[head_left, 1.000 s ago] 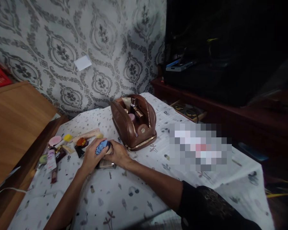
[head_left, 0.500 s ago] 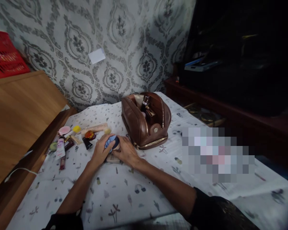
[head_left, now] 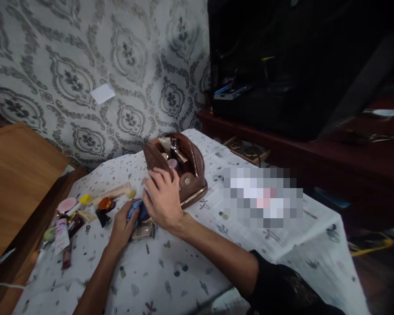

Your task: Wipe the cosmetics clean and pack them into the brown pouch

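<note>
The left hand [head_left: 123,223] curls round a blue ruffled item [head_left: 135,212], its dark blue side facing roughly 3 o'clock; its long axis cannot be told behind the fingers. The right hand [head_left: 164,199] holds nothing visible, fingers spread towards 11 o'clock before the brown bag [head_left: 197,188]; whether they touch it is unclear. The bag, at the left hand's 1 o'clock, gapes unzipped, its length running 11 to 5 o'clock; inside are a silver-capped bottle [head_left: 174,143] and a pinkish round piece [head_left: 173,164]. A flat compact [head_left: 143,232] lies just below the ruffled item, towards 6 o'clock. Cosmetics [head_left: 62,234] crowd the cloth-covered desk [head_left: 170,275] at 9 o'clock. Patterned wallpaper [head_left: 131,52] rises at 12, a black screen [head_left: 265,78] at 1.
</note>
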`<state>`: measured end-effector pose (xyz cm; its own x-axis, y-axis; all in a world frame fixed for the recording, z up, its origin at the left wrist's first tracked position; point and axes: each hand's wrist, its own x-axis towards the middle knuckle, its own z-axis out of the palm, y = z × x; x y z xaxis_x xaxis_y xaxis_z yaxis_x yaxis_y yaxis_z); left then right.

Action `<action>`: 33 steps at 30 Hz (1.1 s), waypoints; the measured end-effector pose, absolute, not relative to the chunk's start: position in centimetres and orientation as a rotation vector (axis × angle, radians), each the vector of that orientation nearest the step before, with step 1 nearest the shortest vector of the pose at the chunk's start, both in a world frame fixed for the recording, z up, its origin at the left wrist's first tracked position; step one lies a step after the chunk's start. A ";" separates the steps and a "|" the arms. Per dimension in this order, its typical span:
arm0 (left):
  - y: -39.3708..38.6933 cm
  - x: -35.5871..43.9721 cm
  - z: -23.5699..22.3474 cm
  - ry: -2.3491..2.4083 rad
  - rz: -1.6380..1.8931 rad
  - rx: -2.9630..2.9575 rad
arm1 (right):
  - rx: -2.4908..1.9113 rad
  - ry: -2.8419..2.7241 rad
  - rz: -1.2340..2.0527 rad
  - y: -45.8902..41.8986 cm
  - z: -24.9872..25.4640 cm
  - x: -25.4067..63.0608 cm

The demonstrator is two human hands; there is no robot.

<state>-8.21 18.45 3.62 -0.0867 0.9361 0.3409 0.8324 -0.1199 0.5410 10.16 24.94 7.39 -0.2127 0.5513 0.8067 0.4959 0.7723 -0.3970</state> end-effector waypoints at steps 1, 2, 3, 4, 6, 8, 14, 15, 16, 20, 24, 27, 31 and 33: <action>18.5 -8.3 3.6 1.978 0.996 2.010 | -0.778 -1.875 0.074 24.9 7.4 10.2; 18.5 -8.3 3.4 1.980 1.009 2.012 | -0.746 -1.887 0.081 24.7 7.4 10.2; 18.5 -8.4 3.3 1.979 1.026 2.016 | -0.716 -1.895 0.084 24.6 7.4 10.2; 18.6 -8.5 3.2 1.979 1.048 2.021 | -0.689 -1.903 0.085 24.4 7.4 10.2; 18.6 -8.7 3.0 1.978 1.079 2.038 | -0.650 -1.929 0.087 24.2 7.4 10.2; 18.6 -8.9 2.8 1.971 1.082 2.060 | -0.633 -1.955 0.096 24.1 7.3 10.3; 18.6 -9.0 2.9 1.968 1.040 2.078 | -0.620 -1.999 0.124 24.2 7.0 10.1; 18.6 -8.9 2.9 1.977 1.038 2.073 | -0.620 -1.999 0.119 24.3 6.9 10.1; 18.6 -8.9 2.9 1.984 1.037 2.070 | -0.622 -1.998 0.115 24.3 6.9 10.1; 18.6 -8.6 3.1 1.988 1.039 2.062 | -0.631 -1.996 0.114 24.4 6.9 10.1; 18.4 -8.2 3.4 1.977 1.058 2.023 | -0.651 -1.962 0.120 24.5 6.8 10.0; 18.3 -8.0 3.6 1.947 1.060 2.017 | -0.667 -1.955 0.141 24.3 6.6 9.8; 18.2 -7.9 3.7 1.926 1.050 2.001 | -0.655 -1.961 0.122 24.1 6.4 9.6; 18.2 -7.9 3.7 1.924 1.045 1.993 | -0.654 -1.963 0.115 24.0 6.4 9.7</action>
<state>-7.90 18.21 3.69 -0.0849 0.9311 0.3547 0.8044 -0.1460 0.5759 9.66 24.04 6.38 -0.3329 0.4914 0.8048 0.3941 0.8479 -0.3547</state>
